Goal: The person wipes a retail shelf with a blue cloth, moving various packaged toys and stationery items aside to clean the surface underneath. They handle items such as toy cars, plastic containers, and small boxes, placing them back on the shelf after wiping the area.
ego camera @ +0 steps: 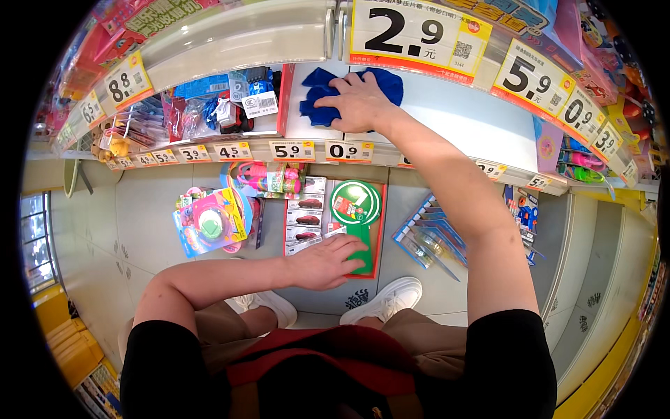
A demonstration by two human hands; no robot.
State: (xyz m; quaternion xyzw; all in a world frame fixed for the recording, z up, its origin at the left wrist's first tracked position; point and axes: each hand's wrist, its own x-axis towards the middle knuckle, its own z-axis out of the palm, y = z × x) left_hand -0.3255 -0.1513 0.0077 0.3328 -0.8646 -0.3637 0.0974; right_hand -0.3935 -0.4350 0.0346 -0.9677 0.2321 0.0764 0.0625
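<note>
My right hand presses a crumpled blue cloth against the white shelf board, its fingers spread over the fabric. Low in front of me, my left hand is over the near part of a red-edged display box on the floor. Its fingertips lie over the green handle of a round green paddle-shaped toy; contact is unclear. Small boxed toy cars line the left side of that box, partly covered by the hand.
Packaged toys lie on the floor to the left, and blue-backed blister packs to the right. Packed toys fill the shelf's left part behind a red divider. A price-tag rail runs along the shelf front; another shelf overhangs it.
</note>
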